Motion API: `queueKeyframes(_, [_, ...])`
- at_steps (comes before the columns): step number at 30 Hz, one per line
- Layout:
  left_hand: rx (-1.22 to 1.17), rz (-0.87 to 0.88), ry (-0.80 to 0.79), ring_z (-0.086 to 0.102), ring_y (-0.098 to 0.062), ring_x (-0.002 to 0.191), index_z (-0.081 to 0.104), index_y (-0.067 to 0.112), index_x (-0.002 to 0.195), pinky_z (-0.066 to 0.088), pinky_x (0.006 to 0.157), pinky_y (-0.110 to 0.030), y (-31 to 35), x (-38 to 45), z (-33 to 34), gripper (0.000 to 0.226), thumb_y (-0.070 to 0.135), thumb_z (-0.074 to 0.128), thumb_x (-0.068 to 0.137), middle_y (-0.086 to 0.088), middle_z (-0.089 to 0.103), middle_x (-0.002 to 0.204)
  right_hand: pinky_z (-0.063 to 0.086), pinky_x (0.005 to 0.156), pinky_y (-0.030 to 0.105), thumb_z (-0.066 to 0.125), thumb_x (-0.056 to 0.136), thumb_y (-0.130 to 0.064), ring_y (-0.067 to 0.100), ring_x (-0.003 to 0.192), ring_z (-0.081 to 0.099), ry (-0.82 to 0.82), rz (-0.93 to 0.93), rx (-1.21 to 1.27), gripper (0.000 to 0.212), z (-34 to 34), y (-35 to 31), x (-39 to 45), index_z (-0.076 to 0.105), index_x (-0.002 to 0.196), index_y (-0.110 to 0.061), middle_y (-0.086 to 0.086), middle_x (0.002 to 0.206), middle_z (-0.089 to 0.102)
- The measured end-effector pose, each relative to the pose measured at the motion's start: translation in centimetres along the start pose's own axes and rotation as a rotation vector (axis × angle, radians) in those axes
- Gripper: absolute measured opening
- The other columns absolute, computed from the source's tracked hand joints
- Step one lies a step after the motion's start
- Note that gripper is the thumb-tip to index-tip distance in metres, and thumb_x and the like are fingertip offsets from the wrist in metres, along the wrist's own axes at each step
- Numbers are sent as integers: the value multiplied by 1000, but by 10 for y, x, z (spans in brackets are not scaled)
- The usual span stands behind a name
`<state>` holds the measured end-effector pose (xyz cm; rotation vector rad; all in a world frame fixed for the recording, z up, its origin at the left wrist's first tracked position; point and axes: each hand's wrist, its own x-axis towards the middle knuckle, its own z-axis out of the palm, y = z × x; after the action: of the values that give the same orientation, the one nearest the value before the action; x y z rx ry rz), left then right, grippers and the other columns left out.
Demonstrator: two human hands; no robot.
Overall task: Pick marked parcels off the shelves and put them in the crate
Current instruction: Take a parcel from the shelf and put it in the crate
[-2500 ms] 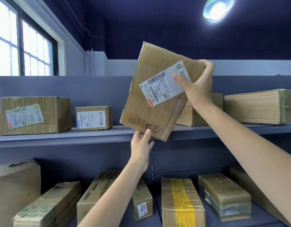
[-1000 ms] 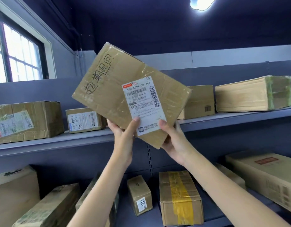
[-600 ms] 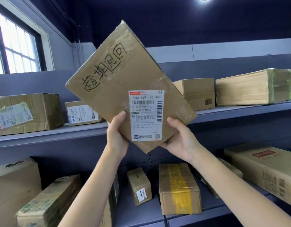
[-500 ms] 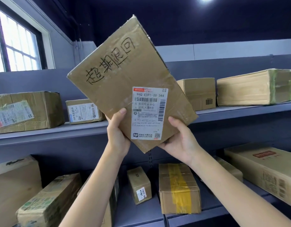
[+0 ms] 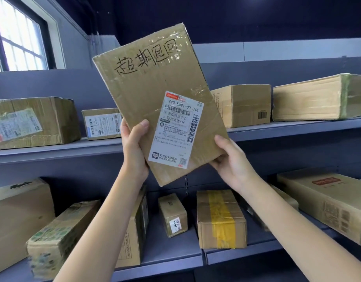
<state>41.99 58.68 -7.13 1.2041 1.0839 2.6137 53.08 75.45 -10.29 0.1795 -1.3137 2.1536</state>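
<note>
marked parcel (image 5: 155,94): turned nearer upright, handwriting now reads level | right hand (image 5: 230,159): moved from top edge to lower-right corner | left hand (image 5: 134,147): thumb now on front face

Marked parcel (image 5: 155,94) held before upper shelf (image 5: 53,151), boxes left and right.

Daylight came from the window (image 5: 18,35) at 10 o'clock, blown out white. The upper wall stayed dark. Tape on the parcel (image 5: 155,94) showed glare. Straight shelf (image 5: 297,129) lines bowed toward the edges; lower boxes at 7 o'clock blurred softly.
</note>
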Motion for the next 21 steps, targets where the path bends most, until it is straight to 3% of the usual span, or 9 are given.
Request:
queueKeyframes(4, [15,-52,8,54,-39,106,31,-4,137,52,83,-43,7,0,-11,88,33,67,65,-30,47,130,49,81,28,86,44,-37,20,111,57,-72,-18,-271,111,-14,-13,7,36,140,-13,6,126,56])
queueKeyframes(5, [25,-67,-11,54,-39,106,31,-4,137,51,83,-43,6,-1,-12,88,33,66,65,-30,48,128,49,81,28,86,40,-36,19,110,58,-122,-23,-329,112,-14,-14,8,38,139,-16,5,126,56])
queueKeyframes(8, [24,-87,-64,52,-41,105,32,-5,135,48,86,-48,1,-2,-12,84,30,66,66,-33,47,125,53,73,21,76,46,-32,7,95,65,-263,-41,-487,80,-8,-15,5,48,121,-27,-5,108,65])
queueKeyframes(10, [12,-97,-78,52,-42,104,32,-6,135,48,85,-48,0,-3,-14,85,29,67,66,-33,46,125,52,70,16,74,48,-32,2,91,65,-277,-70,-511,73,-7,-11,2,48,116,-33,-9,102,65])
queueKeyframes(15, [34,-152,-75,56,-40,102,33,-4,137,54,79,-42,5,-9,-18,112,43,82,48,-28,50,125,51,73,17,72,51,-34,1,98,63,-270,-145,-492,92,-9,-3,-5,36,135,-27,-7,115,58])
queueKeyframes(18, [17,-175,-76,60,-36,95,35,-4,135,55,77,-40,3,-14,-19,111,43,82,47,-24,57,115,51,74,18,71,51,-36,2,100,61,-297,-120,-502,94,-10,-4,-8,34,137,-29,-8,118,56])
queueKeyframes(21, [-5,-213,-68,59,-38,99,36,-3,136,51,83,-45,0,-18,-23,105,41,80,51,-25,55,119,52,75,21,71,52,-36,7,105,60,-308,-92,-511,89,-10,-3,-11,37,134,-32,-7,119,57])
